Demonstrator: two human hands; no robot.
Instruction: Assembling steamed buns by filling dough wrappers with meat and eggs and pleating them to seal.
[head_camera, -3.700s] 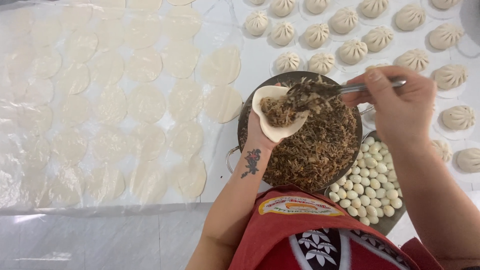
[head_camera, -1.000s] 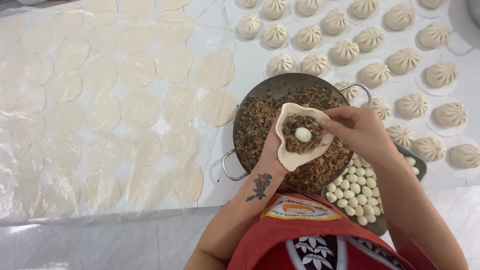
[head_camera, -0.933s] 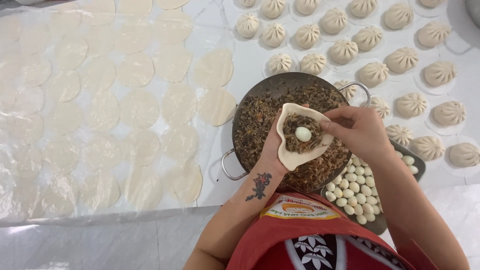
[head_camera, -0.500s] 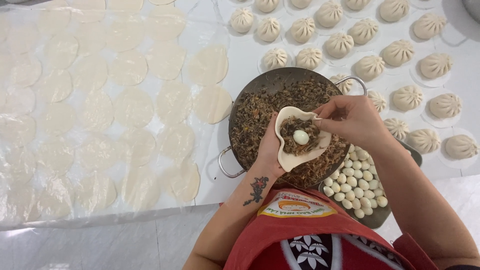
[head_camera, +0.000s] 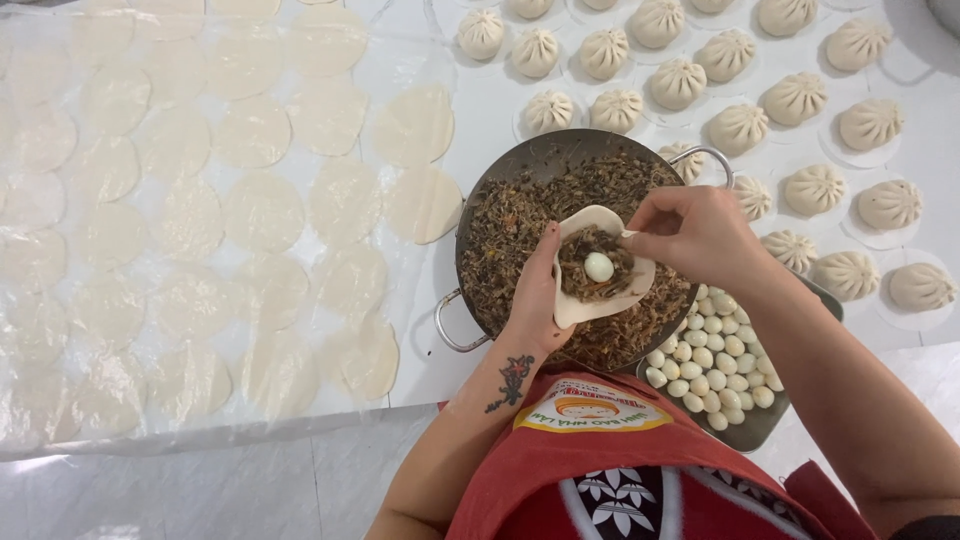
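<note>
My left hand (head_camera: 537, 300) cups a round dough wrapper (head_camera: 598, 300) over the metal pan. The wrapper holds dark minced filling with one small white peeled egg (head_camera: 599, 267) on top. With thumb and fingers, my right hand (head_camera: 695, 237) pinches the wrapper's right rim. Below both hands, the metal pan (head_camera: 520, 165) is full of brown shredded filling (head_camera: 520, 215). A tray of small peeled eggs (head_camera: 712, 370) sits at the pan's lower right.
Several flat dough rounds (head_camera: 265, 210) lie spread on plastic film over the left of the table. Several pleated finished buns (head_camera: 740, 125) stand in rows at the top right. A red apron (head_camera: 600, 470) fills the bottom edge.
The spoon that my right hand used to load filling is gone. An egg now sits on the filling, and my right hand has gone to pinching the wrapper's rim.
</note>
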